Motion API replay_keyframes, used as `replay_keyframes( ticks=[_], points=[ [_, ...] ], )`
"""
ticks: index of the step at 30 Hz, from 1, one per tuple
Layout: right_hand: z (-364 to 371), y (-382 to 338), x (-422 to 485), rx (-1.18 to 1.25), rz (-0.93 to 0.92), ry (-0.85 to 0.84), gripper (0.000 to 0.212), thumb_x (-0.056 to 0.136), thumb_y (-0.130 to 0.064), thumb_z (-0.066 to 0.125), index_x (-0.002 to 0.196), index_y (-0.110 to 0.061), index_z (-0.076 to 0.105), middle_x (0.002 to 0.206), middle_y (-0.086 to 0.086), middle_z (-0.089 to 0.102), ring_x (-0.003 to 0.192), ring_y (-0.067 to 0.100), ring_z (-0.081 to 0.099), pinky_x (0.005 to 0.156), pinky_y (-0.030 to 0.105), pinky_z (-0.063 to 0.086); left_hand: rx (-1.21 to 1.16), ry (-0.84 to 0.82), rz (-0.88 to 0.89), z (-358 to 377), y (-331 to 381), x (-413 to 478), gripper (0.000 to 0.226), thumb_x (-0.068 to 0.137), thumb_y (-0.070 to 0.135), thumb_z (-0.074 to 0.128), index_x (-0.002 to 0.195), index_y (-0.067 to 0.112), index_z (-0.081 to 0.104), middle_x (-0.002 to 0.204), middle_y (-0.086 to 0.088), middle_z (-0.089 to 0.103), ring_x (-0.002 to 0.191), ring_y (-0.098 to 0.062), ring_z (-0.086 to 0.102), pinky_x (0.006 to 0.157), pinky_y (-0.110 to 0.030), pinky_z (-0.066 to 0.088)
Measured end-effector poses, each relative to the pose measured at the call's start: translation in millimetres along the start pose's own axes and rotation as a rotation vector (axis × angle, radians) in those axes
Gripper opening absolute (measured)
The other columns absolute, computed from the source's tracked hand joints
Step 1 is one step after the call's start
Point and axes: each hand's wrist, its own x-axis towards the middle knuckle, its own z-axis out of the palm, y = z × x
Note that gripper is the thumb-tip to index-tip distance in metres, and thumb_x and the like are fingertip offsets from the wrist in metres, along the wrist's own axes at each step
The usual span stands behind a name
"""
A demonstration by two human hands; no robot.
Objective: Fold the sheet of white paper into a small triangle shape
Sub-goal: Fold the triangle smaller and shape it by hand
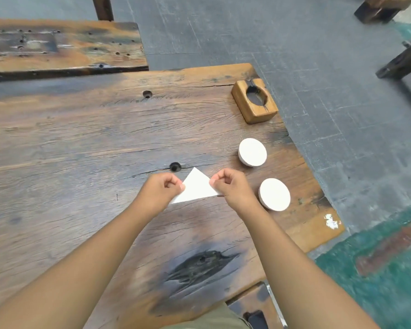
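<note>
White paper, already a triangle, is pinched at its two lower corners between the curled fingers of the left hand and the right hand, just above the wooden table. Uneven pulling could skew the next crease. Beyond the right fingers, two white discs could be knocked.

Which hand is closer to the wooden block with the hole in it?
The right hand. It sits below the wooden block, a little to the left of it, holding the paper triangle. The left hand grips the paper's other side, further left, so further from the block.
</note>
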Motion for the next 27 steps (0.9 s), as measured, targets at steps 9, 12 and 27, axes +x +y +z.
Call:
replay_keyframes(
  ticks=[9,12,27],
  points=[
    [-42,57,35,-0.021,0.076,-0.120,0.016,0.087,-0.002,0.066,0.075,-0.013,0.063,0.073,0.007,0.061,0.069,0.019,0.052,0.066,0.028,0.042,-0.068,0.106,-0.141,73,-15,19,0.013,0.088,0.015,0.072,0.075,0.016,0.069,0.067,0.003,0.058,0.055,-0.007,0.046,0.054,-0.022,0.036],
    [-53,73,45,-0.034,0.099,-0.137,0.016,0.087,-0.006,0.068,0.074,-0.016,0.065,0.073,0.003,0.062,0.068,0.013,0.054,0.064,0.024,0.041,-0.051,0.116,-0.173,90,-20,26,0.013,0.088,0.015,0.072,0.076,0.016,0.069,0.066,0.006,0.058,0.057,-0.006,0.047,0.057,-0.020,0.038],
    [-63,120,89,-0.238,0.100,-0.133,0.013,0.086,-0.015,0.067,0.074,-0.021,0.065,0.073,-0.008,0.063,0.063,-0.001,0.052,0.062,0.016,0.042,0.058,0.196,-0.303,134,-42,62,0.017,0.087,0.014,0.072,0.073,0.024,0.067,0.069,0.010,0.062,0.060,0.001,0.052,0.055,-0.011,0.038]
  ],
)
